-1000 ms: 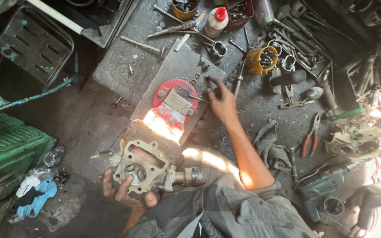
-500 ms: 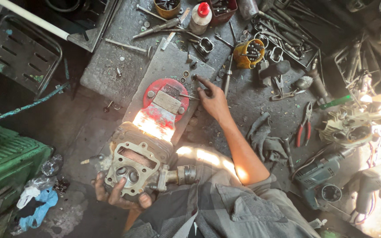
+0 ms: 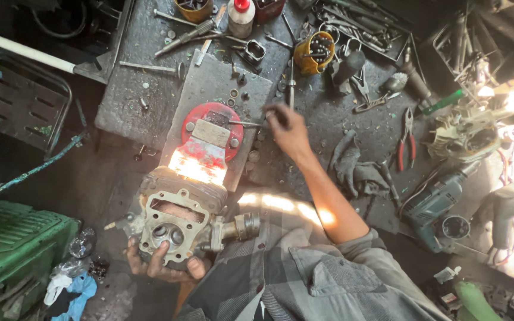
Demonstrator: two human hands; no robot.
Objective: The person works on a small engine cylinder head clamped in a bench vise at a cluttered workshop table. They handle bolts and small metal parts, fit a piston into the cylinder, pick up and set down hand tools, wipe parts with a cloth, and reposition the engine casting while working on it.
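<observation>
Engine cylinder head [image 3: 176, 223], a grimy grey metal casting with cooling fins around its upper edge, sits low in the view at the near edge of the counter [image 3: 126, 101], just below a red bench vise [image 3: 212, 134]. Its upturned face is a flat, pale plate with bolt holes at the corners, a rectangular opening near the top and two round ports lower down. A short tubular stub [image 3: 239, 227] juts from its right side, and sunlight falls bright across the fins nearest the vise.

The left hand [image 3: 162, 264] cups the casting from beneath, fingers curled up over its lower rim in a closed grip. The right hand [image 3: 287, 128] is stretched out over the counter to the right of the vise, fingers drawn together near a thin metal rod [image 3: 242, 123] lying across the vise; the hand is blurred, so I cannot tell whether its grip has closed on anything.

At the far edge of the counter stands a white plastic bottle [image 3: 240, 18] with a red cap, with an orange-yellow tin [image 3: 193, 9] of small parts to its left. A yellow can [image 3: 315, 52] holding metal bits stands further right. Red-handled pliers [image 3: 406, 139] lie to the right beside a dark rag [image 3: 352, 169], and a blue-green power drill [image 3: 438, 202] rests nearer the person. A green crate [image 3: 13, 249] stands at lower left.
</observation>
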